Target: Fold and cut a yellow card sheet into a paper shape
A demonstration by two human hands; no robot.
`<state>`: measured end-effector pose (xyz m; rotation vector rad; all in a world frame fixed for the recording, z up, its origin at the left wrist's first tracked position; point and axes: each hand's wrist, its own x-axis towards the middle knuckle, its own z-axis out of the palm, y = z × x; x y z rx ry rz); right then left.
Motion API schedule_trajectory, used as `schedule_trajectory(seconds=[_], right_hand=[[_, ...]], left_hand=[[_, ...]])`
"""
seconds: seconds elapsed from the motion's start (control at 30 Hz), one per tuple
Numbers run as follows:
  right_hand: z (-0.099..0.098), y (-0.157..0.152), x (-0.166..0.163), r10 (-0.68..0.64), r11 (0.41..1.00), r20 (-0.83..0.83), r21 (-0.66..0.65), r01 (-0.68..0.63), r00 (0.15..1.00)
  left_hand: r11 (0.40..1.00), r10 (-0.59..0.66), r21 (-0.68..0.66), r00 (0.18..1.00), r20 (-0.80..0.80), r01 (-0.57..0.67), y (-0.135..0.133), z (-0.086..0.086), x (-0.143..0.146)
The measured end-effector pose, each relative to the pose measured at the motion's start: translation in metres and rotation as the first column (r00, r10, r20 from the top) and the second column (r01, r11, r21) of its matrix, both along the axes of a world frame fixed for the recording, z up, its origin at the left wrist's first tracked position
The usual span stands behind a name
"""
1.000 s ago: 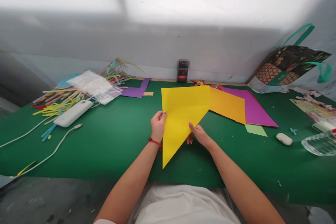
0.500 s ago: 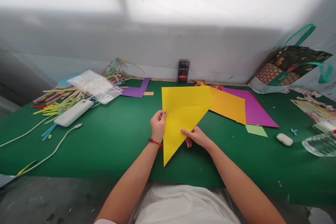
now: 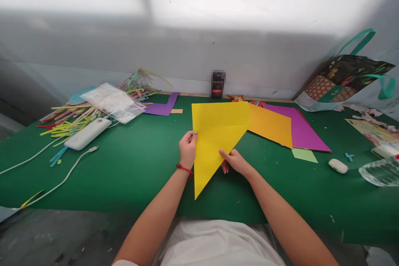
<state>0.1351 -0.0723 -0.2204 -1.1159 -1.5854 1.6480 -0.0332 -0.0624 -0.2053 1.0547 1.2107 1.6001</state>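
A sheet of yellow paper, with one long slanted edge and a point toward me, is held up over the green table. My left hand pinches its left edge, thumb on the front. On the slanted right edge, my right hand grips the paper with its thumb on top and the other fingers partly hidden behind. Just past the yellow paper lie an orange sheet and a magenta sheet, overlapping one another.
At left are a pile of coloured paper strips, a clear plastic bag, a white power bank and a cable. To the right lie a white earbud case, a plastic bottle and a patterned bag.
My right hand's thumb has shifted slightly right, toward the slanted edge of the yellow paper. The paper's lower point sits a touch lower. My left hand keeps its place.
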Motion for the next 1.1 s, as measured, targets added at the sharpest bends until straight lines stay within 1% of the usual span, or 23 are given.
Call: schedule_trajectory(seconds=[0.2, 0.23, 0.3, 0.4, 0.43, 0.5, 0.6, 0.7, 0.77, 0.83, 0.9, 1.0, 1.1], right_hand=[[-0.001, 0.002, 0.0, -0.069, 0.998, -0.03, 0.009, 0.069, 0.997], [-0.001, 0.003, 0.001, -0.102, 0.995, -0.045, 0.012, 0.103, 0.994], [-0.001, 0.005, 0.003, -0.212, 0.977, -0.09, 0.016, 0.214, 0.973], [0.0, 0.009, 0.007, -0.398, 0.915, -0.164, -0.001, 0.404, 0.903], [0.0, 0.01, 0.008, -0.434, 0.898, -0.171, -0.002, 0.44, 0.884], [0.001, 0.011, 0.009, -0.46, 0.884, -0.158, 0.015, 0.468, 0.874], [0.001, 0.011, 0.01, -0.442, 0.89, -0.123, 0.062, 0.451, 0.889], [0.001, 0.011, 0.009, -0.425, 0.898, -0.144, 0.056, 0.436, 0.894], [0.001, 0.011, 0.008, -0.384, 0.919, -0.172, 0.018, 0.393, 0.907], [0.0, 0.01, 0.006, -0.309, 0.95, -0.18, -0.014, 0.312, 0.934], [-0.001, 0.01, 0.005, -0.244, 0.969, -0.169, -0.017, 0.245, 0.955], [-0.002, 0.009, 0.004, -0.224, 0.974, -0.158, 0.003, 0.227, 0.962], [-0.003, 0.009, 0.005, -0.195, 0.98, -0.181, -0.002, 0.198, 0.964]], left_hand=[[1.0, -0.007, 0.004, 1.0, 0.0, 0.007, 0.001, -0.003, -0.001], [1.0, -0.013, 0.001, 1.0, 0.002, 0.013, 0.001, -0.003, -0.001], [0.999, -0.038, -0.005, 0.999, 0.003, 0.038, 0.001, -0.001, -0.001], [0.997, -0.078, -0.01, 0.997, -0.004, 0.078, 0.0, 0.001, 0.0], [0.997, -0.081, -0.01, 0.997, -0.008, 0.081, 0.0, 0.001, 0.0], [0.997, -0.074, -0.012, 0.997, -0.012, 0.074, 0.0, 0.001, 0.001], [0.998, -0.056, -0.017, 0.998, -0.017, 0.056, 0.0, 0.0, 0.0], [0.999, -0.051, -0.014, 0.999, -0.011, 0.05, 0.001, -0.001, -0.001], [0.999, -0.045, -0.009, 0.999, -0.001, 0.045, 0.001, -0.001, -0.001], [0.999, -0.035, -0.012, 0.999, 0.012, 0.035, 0.001, 0.0, -0.001], [0.999, -0.03, -0.022, 0.999, 0.021, 0.03, 0.0, 0.0, -0.001], [0.999, -0.032, -0.031, 0.999, 0.021, 0.032, 0.0, 0.001, -0.001], [0.999, -0.033, -0.027, 0.999, 0.033, 0.033, 0.001, 0.001, -0.001]])
